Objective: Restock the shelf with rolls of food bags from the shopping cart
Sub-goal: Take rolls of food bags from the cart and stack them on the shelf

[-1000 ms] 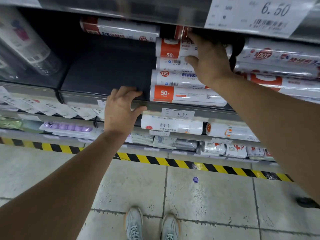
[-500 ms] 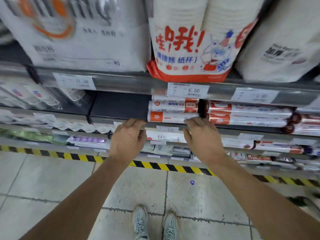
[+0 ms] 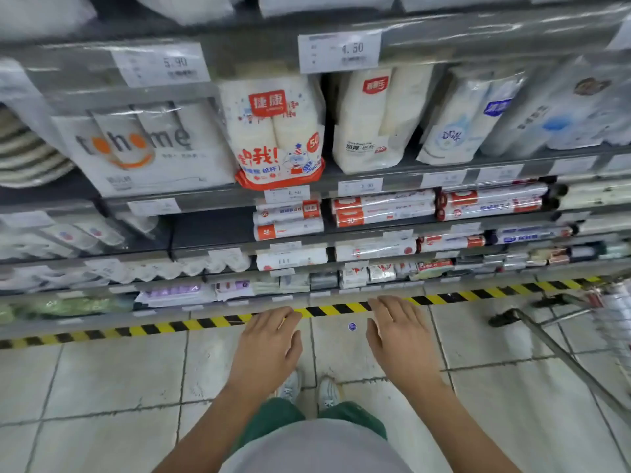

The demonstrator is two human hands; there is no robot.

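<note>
A supermarket aisle: price tags (image 3: 339, 51) are hanging along the shelves (image 3: 478, 32), packaged goods (image 3: 278, 131) are filling them, and a shopping cart (image 3: 614, 322) is standing at the right edge.

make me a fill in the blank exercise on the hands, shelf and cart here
1. The left hand and the right hand both hold ____.
2. The shopping cart stands at the ____ edge of the view.
3. The bare shelf space lies to the ____ of the stack of food bag rolls.
4. The floor tape is striped yellow and ____.
Missing words: nothing; right; left; black.
</note>
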